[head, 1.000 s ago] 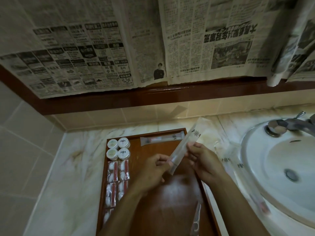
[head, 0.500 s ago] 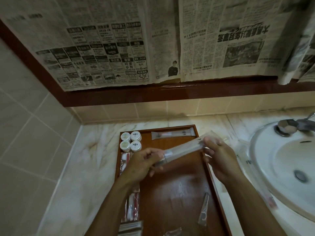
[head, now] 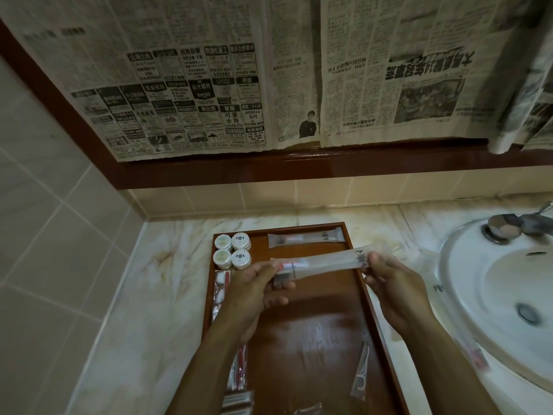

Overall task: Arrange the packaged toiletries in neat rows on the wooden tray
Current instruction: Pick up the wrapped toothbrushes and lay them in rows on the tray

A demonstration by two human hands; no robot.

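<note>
A long clear toothbrush packet (head: pixel 323 262) is held level above the wooden tray (head: pixel 314 333), just in front of a matching packet (head: pixel 305 239) lying along the tray's far edge. My left hand (head: pixel 254 289) pinches the held packet's left end and my right hand (head: pixel 395 292) pinches its right end. Several small white round jars (head: pixel 232 250) sit in the tray's far left corner. Small red-and-white packets (head: pixel 222 290) run down the left side, partly hidden by my left arm. A small clear packet (head: pixel 360 372) lies by the tray's right rim.
The tray rests on a marble counter (head: pixel 155 295) against a tiled wall. A white sink (head: pixel 502 298) with a chrome tap (head: pixel 514 226) is at the right. More clear packets (head: pixel 431 283) lie on the counter between tray and sink. Newspaper (head: pixel 239 79) hangs above.
The packet turned from steeply tilted to nearly level and moved toward the tray's far end. Both hands kept hold of its ends. The camera shifted left.
</note>
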